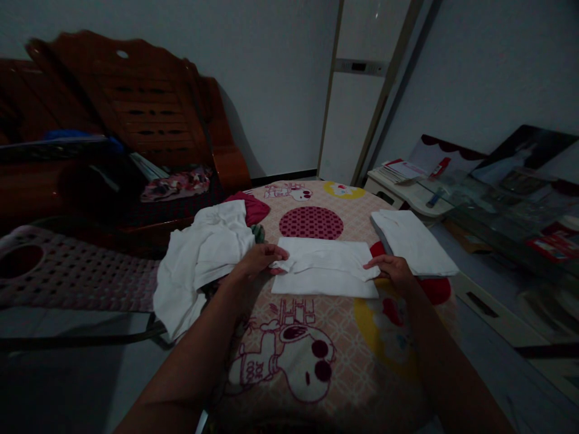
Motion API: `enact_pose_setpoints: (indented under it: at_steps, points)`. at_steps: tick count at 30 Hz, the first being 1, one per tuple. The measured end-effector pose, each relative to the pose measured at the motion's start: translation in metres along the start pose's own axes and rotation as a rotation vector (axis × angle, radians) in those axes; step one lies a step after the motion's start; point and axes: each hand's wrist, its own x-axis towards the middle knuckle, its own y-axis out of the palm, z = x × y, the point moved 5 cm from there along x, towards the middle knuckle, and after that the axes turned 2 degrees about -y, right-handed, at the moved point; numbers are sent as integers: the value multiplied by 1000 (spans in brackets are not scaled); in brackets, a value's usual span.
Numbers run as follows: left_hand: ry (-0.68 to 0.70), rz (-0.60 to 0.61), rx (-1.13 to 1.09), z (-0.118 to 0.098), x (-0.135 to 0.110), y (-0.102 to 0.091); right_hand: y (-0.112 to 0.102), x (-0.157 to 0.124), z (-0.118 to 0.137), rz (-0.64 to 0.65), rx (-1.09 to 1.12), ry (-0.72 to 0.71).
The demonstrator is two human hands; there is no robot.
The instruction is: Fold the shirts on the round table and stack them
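A white cloth garment (325, 286), partly folded into a flat rectangle, lies in the middle of the cloth-covered round table (316, 328). My left hand (262, 260) pinches the left end of its upper flap between thumb and fingers. At the flap's right end, my right hand (392, 269) grips the fabric the same way. The flap lies across the rectangle, its front edge a little wavy between the two hands. I cannot tell from this view what kind of garment it is.
Rumpled white clothes (212, 241) heap at the table's left side, beside a dark pink cloth (254, 208). Folded white cloths (414, 241) are stacked at the right edge. A wooden bench (145, 108) stands behind left, a woven chair (90, 271) at left, and a glass-topped cabinet (488, 217) at right.
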Motion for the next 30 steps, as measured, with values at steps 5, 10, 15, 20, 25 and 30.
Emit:
enact_pose_setpoints:
  at_steps: [5, 10, 15, 20, 25, 30]
  points:
    - [110, 13, 405, -8, -5, 5, -4, -4, -2, 57, -68, 89]
    - [263, -5, 853, -21, -8, 12, -7, -4, 8, -20, -210, 5]
    - [296, 86, 1108, -28, -23, 18, 10, -9, 27, -104, -582, -305]
    - [442, 98, 1310, -27, -35, 29, 42, -20, 22, 29, -877, -552]
    - [389, 92, 1318, -21, -38, 34, 50, -26, 14, 32, -1058, -639]
    - [331, 48, 1391, -22, -32, 37, 47, -23, 15, -11, -1019, -696]
